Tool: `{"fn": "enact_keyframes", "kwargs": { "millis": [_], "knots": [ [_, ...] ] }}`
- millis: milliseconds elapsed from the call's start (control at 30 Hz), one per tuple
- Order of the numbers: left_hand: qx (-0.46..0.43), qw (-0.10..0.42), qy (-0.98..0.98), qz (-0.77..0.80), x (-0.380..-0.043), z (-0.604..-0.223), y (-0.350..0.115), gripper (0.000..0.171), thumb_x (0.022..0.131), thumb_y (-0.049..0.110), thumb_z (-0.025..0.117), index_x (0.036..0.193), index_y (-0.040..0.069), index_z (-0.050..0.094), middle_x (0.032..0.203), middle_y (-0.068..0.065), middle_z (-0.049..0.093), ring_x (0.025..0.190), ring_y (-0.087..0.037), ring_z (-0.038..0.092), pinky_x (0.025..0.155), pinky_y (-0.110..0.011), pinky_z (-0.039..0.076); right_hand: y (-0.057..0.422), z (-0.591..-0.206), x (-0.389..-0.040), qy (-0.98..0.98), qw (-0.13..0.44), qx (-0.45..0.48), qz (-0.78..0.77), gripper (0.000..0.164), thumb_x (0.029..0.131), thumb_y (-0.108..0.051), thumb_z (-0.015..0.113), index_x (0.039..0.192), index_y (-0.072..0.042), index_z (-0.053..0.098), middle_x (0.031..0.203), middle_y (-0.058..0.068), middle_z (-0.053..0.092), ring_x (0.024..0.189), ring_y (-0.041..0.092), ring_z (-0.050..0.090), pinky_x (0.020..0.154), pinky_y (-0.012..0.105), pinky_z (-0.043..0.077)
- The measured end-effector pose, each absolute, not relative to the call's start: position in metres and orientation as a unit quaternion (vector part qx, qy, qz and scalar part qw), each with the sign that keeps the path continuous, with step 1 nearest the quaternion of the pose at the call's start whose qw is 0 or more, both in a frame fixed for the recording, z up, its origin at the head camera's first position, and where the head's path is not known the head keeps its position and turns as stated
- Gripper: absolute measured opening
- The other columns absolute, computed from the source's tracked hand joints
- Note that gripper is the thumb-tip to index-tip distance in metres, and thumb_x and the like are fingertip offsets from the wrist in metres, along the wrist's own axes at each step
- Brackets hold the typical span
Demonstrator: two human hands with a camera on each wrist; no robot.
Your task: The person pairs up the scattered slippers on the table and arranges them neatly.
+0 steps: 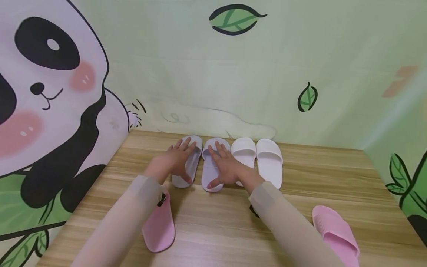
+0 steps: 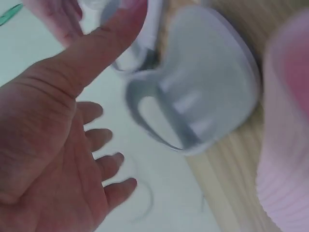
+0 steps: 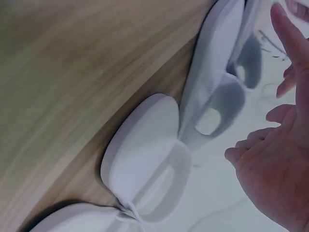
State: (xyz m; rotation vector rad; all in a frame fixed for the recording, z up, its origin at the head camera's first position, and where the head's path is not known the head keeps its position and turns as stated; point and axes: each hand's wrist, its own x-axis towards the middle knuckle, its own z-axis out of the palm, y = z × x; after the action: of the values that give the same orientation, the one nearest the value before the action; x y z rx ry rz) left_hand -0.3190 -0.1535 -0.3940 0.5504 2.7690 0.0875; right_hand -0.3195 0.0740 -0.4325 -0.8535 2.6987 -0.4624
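Two grey slippers stand side by side against the wall, toes toward it. My left hand (image 1: 176, 160) is over the left grey slipper (image 1: 193, 163), fingers spread. Over the right grey slipper (image 1: 208, 171) is my right hand (image 1: 227, 166), its fingers also spread. Both wrist views show space between the palms and the slippers, and neither hand holds anything. In the left wrist view the grey slipper (image 2: 217, 72) lies beyond the thumb. A pair of white slippers, one left (image 1: 245, 157) and one right (image 1: 270, 168), stands just right of the grey pair.
One pink slipper (image 1: 161, 230) lies on the wood-patterned floor (image 1: 213, 230) near my left forearm, partly covered by it. Another pink slipper (image 1: 337, 233) lies at the lower right, turned the other way. Printed walls (image 1: 186, 66) with a panda and leaves border the floor.
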Motion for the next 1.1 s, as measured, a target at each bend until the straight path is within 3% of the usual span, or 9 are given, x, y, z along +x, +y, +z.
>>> {"fn": "enact_keyframes", "kwargs": {
  "millis": [267, 667, 1100],
  "knots": [
    [0.173, 0.094, 0.98, 0.037, -0.282, -0.384, -0.15, 0.126, 0.08, 0.058, 0.084, 0.166, 0.003, 0.01, 0.174, -0.023, 0.004, 0.159, -0.05, 0.008, 0.125, -0.067, 0.02, 0.098, -0.418, -0.287, 0.926, 0.107, -0.318, -0.175, 0.123, 0.081, -0.051, 0.086, 0.168, -0.012, 0.009, 0.175, 0.015, -0.003, 0.162, 0.041, 0.0, 0.13, 0.057, 0.015],
    [0.14, 0.048, 0.986, 0.082, -0.226, -0.392, -0.15, 0.127, 0.079, 0.063, 0.081, 0.164, -0.003, 0.014, 0.171, -0.03, 0.008, 0.155, -0.057, 0.014, 0.121, -0.072, 0.023, 0.158, -0.409, -0.236, 0.938, 0.068, -0.301, -0.157, 0.119, 0.08, -0.048, 0.087, 0.167, -0.009, 0.017, 0.175, 0.019, 0.007, 0.16, 0.045, 0.009, 0.129, 0.062, 0.015],
    [0.106, 0.082, 0.985, 0.106, -0.187, -0.401, -0.164, 0.131, 0.078, 0.063, 0.082, 0.165, -0.001, 0.008, 0.173, -0.025, -0.002, 0.156, -0.056, 0.003, 0.117, -0.079, 0.02, 0.218, -0.407, -0.196, 0.947, 0.049, -0.263, -0.174, 0.117, 0.076, -0.043, 0.091, 0.165, -0.007, 0.025, 0.172, 0.023, 0.015, 0.156, 0.052, 0.014, 0.123, 0.069, 0.019]
  ]
}}
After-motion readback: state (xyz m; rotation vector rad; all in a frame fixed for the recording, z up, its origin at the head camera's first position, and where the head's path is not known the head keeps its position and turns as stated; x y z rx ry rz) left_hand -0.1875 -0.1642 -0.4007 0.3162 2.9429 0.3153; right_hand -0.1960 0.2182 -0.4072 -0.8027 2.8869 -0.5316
